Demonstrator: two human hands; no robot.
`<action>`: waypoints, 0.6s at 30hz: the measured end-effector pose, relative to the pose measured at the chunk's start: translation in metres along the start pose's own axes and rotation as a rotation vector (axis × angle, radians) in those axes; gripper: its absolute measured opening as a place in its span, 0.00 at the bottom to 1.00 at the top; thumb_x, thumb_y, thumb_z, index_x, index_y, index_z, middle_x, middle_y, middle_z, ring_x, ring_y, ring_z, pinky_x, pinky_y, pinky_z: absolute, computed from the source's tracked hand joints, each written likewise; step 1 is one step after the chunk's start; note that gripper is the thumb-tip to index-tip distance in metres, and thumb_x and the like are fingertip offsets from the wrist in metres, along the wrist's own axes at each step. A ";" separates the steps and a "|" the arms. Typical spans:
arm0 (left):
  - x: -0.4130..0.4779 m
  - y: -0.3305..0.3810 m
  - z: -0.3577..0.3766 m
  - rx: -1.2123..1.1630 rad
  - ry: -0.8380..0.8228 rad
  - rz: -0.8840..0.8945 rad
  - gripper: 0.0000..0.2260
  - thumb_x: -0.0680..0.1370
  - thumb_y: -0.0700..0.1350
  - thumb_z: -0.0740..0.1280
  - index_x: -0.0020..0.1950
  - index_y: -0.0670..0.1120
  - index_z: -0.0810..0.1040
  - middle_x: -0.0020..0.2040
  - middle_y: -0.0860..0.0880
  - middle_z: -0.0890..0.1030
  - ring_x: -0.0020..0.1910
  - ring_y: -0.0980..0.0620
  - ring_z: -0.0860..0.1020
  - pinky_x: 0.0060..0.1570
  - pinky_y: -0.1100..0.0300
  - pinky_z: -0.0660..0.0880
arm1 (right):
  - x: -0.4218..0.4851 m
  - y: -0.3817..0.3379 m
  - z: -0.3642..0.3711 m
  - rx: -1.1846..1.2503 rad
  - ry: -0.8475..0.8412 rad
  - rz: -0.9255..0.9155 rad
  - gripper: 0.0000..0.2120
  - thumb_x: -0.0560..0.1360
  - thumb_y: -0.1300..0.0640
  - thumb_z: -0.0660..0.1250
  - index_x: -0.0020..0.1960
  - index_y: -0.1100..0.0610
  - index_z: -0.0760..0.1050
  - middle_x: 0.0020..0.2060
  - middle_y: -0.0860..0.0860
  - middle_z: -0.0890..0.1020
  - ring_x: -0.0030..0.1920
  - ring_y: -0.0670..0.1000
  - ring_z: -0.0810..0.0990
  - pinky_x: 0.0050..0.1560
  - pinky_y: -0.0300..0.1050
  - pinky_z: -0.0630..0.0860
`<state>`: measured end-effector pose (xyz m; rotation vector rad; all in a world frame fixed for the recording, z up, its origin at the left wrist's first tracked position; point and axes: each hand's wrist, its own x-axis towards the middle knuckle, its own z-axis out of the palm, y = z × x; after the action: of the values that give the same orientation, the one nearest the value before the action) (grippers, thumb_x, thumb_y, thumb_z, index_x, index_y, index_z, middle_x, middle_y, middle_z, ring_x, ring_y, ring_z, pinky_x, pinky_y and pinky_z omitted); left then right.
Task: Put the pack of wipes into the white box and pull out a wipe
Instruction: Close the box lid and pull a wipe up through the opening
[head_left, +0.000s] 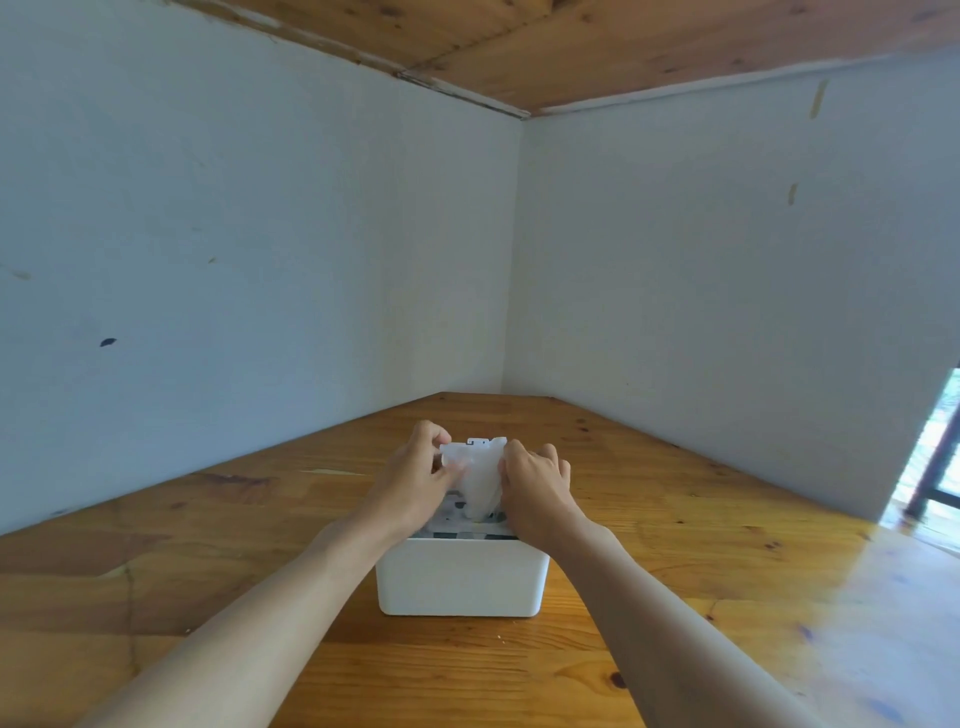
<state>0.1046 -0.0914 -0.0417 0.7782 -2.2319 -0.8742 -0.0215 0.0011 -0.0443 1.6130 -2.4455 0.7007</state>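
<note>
Fingers of both hands pinched on limp wipe above boxy white box.

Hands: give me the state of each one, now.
Left hand: closed, pinching the left edge of the wipe above the white box.
Right hand: closed, pinching the wipe's right edge.

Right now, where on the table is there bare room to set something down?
Bare wood on the table left of the white box, right of it, and behind toward the corner. Crowded only over the box: left hand, right hand, wipe.
</note>
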 end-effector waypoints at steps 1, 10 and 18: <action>-0.001 0.001 0.001 0.017 -0.039 -0.002 0.11 0.80 0.44 0.67 0.59 0.48 0.69 0.46 0.48 0.77 0.40 0.55 0.76 0.32 0.69 0.70 | -0.001 0.000 -0.001 0.010 0.003 -0.008 0.13 0.71 0.69 0.61 0.52 0.58 0.64 0.43 0.52 0.72 0.49 0.52 0.60 0.49 0.46 0.60; 0.000 -0.001 0.000 0.138 0.049 0.035 0.07 0.81 0.36 0.61 0.58 0.43 0.74 0.38 0.54 0.71 0.36 0.58 0.70 0.31 0.67 0.64 | -0.002 -0.001 -0.003 0.037 0.020 -0.008 0.14 0.69 0.71 0.59 0.49 0.56 0.60 0.42 0.52 0.72 0.48 0.53 0.62 0.48 0.47 0.59; -0.002 0.006 -0.002 0.113 0.062 -0.016 0.06 0.83 0.39 0.55 0.55 0.43 0.72 0.47 0.47 0.74 0.42 0.51 0.71 0.34 0.63 0.63 | -0.001 0.000 -0.002 0.028 0.023 -0.006 0.15 0.71 0.69 0.61 0.53 0.57 0.63 0.49 0.55 0.78 0.52 0.55 0.65 0.49 0.48 0.59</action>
<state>0.1053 -0.0874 -0.0365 0.8642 -2.2385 -0.7266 -0.0207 0.0027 -0.0432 1.6122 -2.4240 0.7516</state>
